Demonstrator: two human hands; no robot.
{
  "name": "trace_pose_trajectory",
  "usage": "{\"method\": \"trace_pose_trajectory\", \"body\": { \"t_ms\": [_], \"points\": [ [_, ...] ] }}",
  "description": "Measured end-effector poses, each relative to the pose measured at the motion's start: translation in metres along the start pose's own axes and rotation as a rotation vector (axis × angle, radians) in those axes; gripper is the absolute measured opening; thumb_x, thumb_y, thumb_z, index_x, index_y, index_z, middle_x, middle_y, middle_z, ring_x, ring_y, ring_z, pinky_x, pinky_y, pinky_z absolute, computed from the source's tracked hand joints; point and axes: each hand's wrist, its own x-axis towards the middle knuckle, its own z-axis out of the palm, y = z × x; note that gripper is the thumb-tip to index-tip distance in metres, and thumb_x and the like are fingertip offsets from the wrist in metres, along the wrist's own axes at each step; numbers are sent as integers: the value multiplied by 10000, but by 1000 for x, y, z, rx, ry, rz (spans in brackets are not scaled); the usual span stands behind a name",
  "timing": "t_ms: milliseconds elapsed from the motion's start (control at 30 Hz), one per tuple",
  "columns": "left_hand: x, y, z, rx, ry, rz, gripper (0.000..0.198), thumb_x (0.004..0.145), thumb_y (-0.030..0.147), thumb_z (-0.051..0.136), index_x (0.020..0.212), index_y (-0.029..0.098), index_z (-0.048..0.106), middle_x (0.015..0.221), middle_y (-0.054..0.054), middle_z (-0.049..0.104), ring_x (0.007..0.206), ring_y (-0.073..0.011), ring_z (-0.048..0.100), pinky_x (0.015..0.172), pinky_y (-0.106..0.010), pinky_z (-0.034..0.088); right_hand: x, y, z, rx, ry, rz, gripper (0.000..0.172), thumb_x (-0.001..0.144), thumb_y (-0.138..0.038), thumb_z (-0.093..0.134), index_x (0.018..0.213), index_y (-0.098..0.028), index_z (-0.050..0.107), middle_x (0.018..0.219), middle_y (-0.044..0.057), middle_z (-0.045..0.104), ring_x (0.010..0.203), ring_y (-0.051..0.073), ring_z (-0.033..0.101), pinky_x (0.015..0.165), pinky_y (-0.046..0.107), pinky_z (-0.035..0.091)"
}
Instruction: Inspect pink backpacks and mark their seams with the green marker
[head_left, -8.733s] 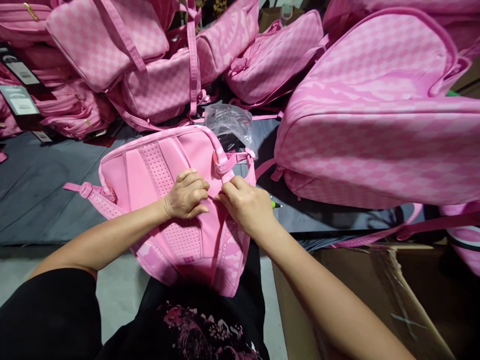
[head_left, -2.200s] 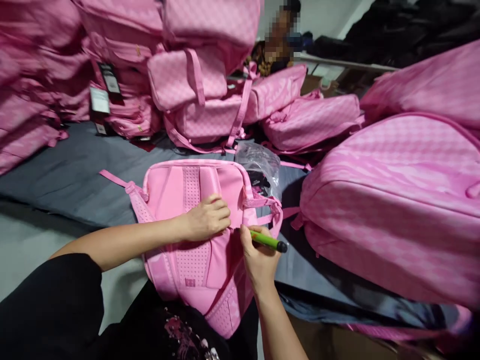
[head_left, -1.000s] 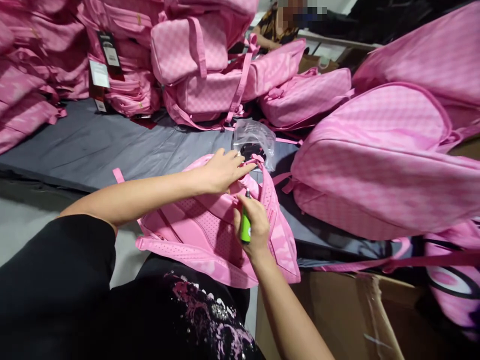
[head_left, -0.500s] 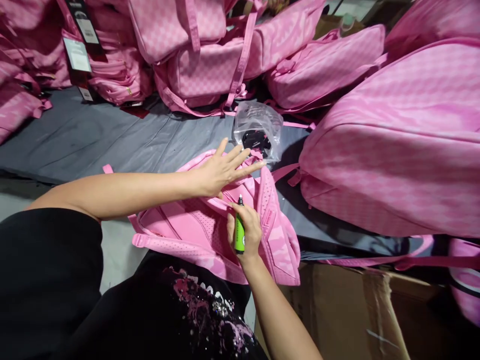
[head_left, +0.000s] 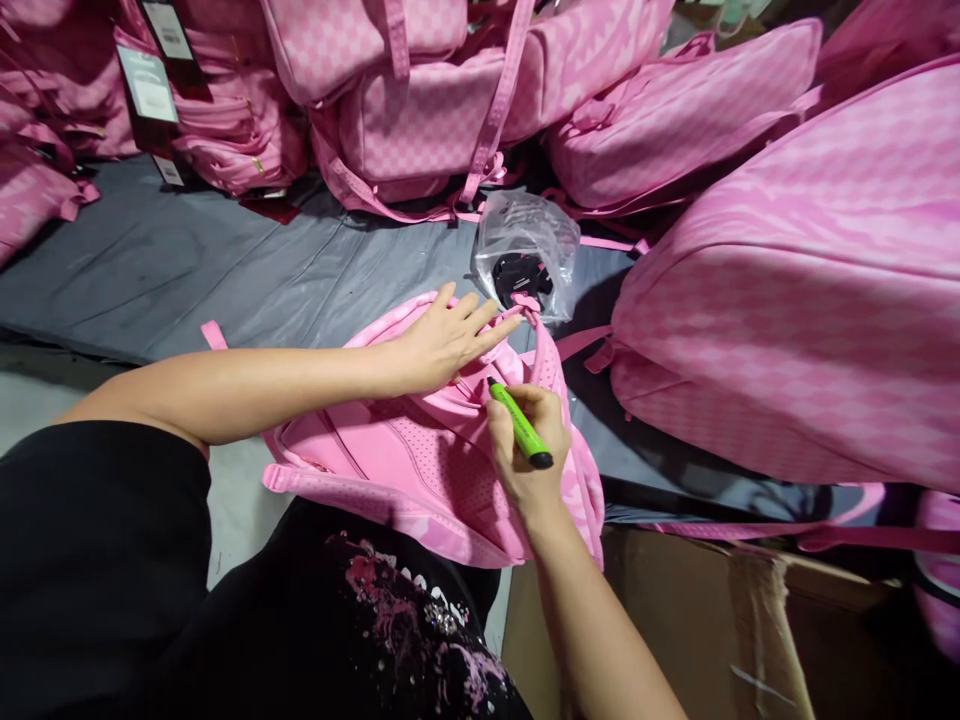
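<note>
A pink backpack (head_left: 397,455) lies at the table's front edge, against my body, its perforated back panel and shoulder straps facing up. Across its upper part rests my left hand (head_left: 448,345), palm down and fingers spread on the fabric. In my right hand (head_left: 536,445) is a green marker (head_left: 519,420) with black ends, gripped like a pen. Its dark tip points at the pink fabric just below my left fingers; whether it touches is unclear. Just beyond my left fingertips sits a clear plastic bag (head_left: 529,225) holding black pieces (head_left: 521,280).
Several pink checkered backpacks (head_left: 427,125) line the back of the grey-covered table (head_left: 187,250). A large pink bag (head_left: 787,290) stands at the right. Bags with hanging tags (head_left: 150,85) are at back left. Below the right edge is an open cardboard box (head_left: 675,620).
My right hand has moved right and slightly up, and the marker has turned from upright to slanted, its tip toward the fabric. The left hand stays spread on the backpack.
</note>
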Motion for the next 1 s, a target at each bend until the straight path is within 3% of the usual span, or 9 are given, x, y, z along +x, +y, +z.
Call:
{"method": "trace_pose_trajectory", "body": {
  "t_ms": [67, 133, 267, 367, 500, 633, 833, 1000],
  "points": [
    [0, 1, -1, -9, -5, -39, 680, 950, 236, 487, 1574, 149, 234, 1521, -191, 409, 1319, -361, 433, 1104, -555, 279, 11, -6, -6, -18, -98, -33, 290, 881, -466, 642, 1003, -203, 652, 894, 58, 745, 741, 206, 697, 710, 350, 560],
    [2, 1, -3, -24, -28, -81, 680, 947, 235, 500, 1573, 140, 249, 1529, -200, 400, 1318, -373, 435, 1093, -561, 300, 23, -11, -12, 9, -251, -96, 241, 886, -408, 658, 1011, -205, 693, 954, 60, 763, 819, 209, 714, 784, 356, 562],
    [5, 2, -1, -46, -61, -116, 715, 917, 266, 579, 1556, 119, 295, 1546, -205, 381, 1307, -388, 440, 1068, -549, 342, 49, -16, -22, 26, -601, -156, 304, 887, -372, 662, 1138, -214, 727, 1137, 68, 758, 1017, 237, 713, 922, 393, 544],
    [7, 0, 3, -45, -63, -129, 716, 907, 290, 602, 1546, 127, 320, 1556, -193, 374, 1314, -373, 439, 1079, -529, 340, 62, -19, -27, -26, -731, -143, 291, 906, -316, 601, 1141, -212, 737, 1140, 61, 760, 1008, 230, 720, 912, 381, 554],
    [8, -5, 6, -69, -51, -96, 822, 885, 370, 651, 1570, 141, 258, 1590, -197, 320, 1371, -385, 391, 1104, -542, 319, 63, -22, -29, -181, -730, -214, 293, 908, -283, 567, 1132, -207, 739, 1103, 74, 763, 954, 238, 722, 877, 391, 559],
    [9, -9, 7, -73, -111, -30, 978, 834, 388, 721, 1598, 168, 150, 1630, -220, 219, 1449, -416, 293, 1123, -590, 280, 56, -21, -27, -241, -688, -291, 316, 914, -252, 537, 1165, -191, 718, 1085, 89, 759, 936, 242, 711, 864, 401, 559],
    [9, -7, 10, -85, -51, -58, 820, 898, 257, 594, 1594, 157, 172, 1582, -210, 326, 1366, -390, 398, 1079, -540, 328, 59, -20, -30, -185, -691, -228, 258, 895, -256, 551, 1100, -206, 700, 1064, 66, 760, 920, 225, 714, 847, 373, 554],
    [13, -9, 7, -85, -87, -64, 691, 934, 219, 511, 1572, 144, 257, 1533, -206, 399, 1287, -377, 454, 1039, -515, 344, 63, -21, -32, -136, -701, -152, 175, 884, -254, 574, 1008, -212, 692, 962, 38, 766, 825, 195, 715, 755, 318, 551]
  ]
}}
